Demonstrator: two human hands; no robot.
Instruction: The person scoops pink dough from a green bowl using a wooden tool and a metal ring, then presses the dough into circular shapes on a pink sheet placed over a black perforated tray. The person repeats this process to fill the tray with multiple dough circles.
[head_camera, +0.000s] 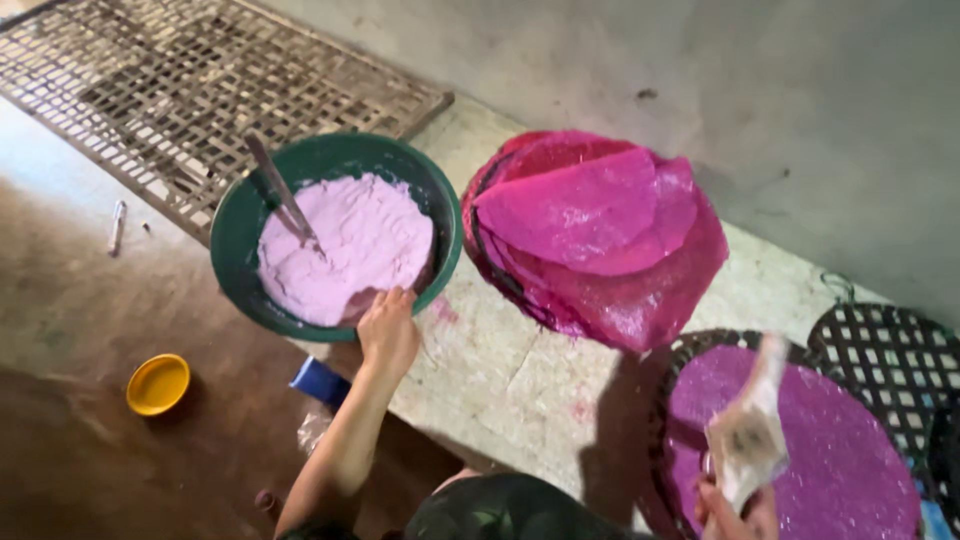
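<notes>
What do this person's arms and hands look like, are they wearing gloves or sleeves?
No gloves: both hands are bare. The left hand shows no ring or band, and its forearm is uncovered, slim and sleeveless as far as the frame shows. Only part of the right hand shows at the bottom edge, too little to tell about jewellery or a sleeve.

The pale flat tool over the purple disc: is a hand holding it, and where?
Yes. The right hand grips the pale scraper by its bottom end; its blade points upward.

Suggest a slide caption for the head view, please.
Left hand on green bowl of pink batter; right hand holding a scraper over purple disc.
</notes>
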